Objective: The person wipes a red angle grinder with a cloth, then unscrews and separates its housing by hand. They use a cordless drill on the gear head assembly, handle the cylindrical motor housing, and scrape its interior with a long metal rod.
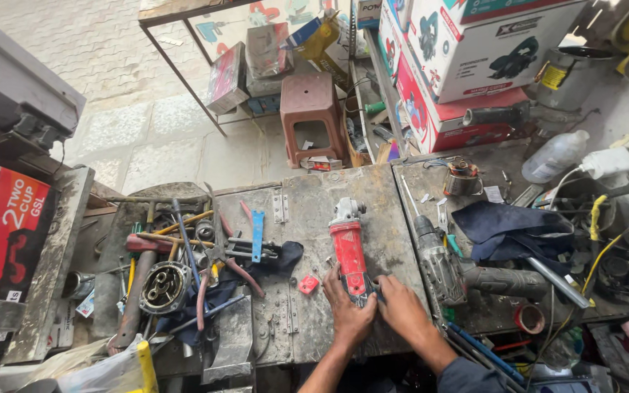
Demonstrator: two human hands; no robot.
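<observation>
A red angle grinder [348, 244] with a grey metal head lies lengthwise on the worn metal workbench [307, 218]. My left hand [346, 309] grips the near end of its body from the left. My right hand [400, 306] rests against that same rear end from the right, fingers curled on it. A small red plastic part [308, 284] lies on the bench just left of my left hand.
A heap of pliers, wrenches and a round motor part [164, 286] sits at the left. A grey power drill [438, 255] and dark blue cloth [507, 229] lie at the right. Tool boxes [467, 58] and a brown stool [311, 116] stand beyond the bench.
</observation>
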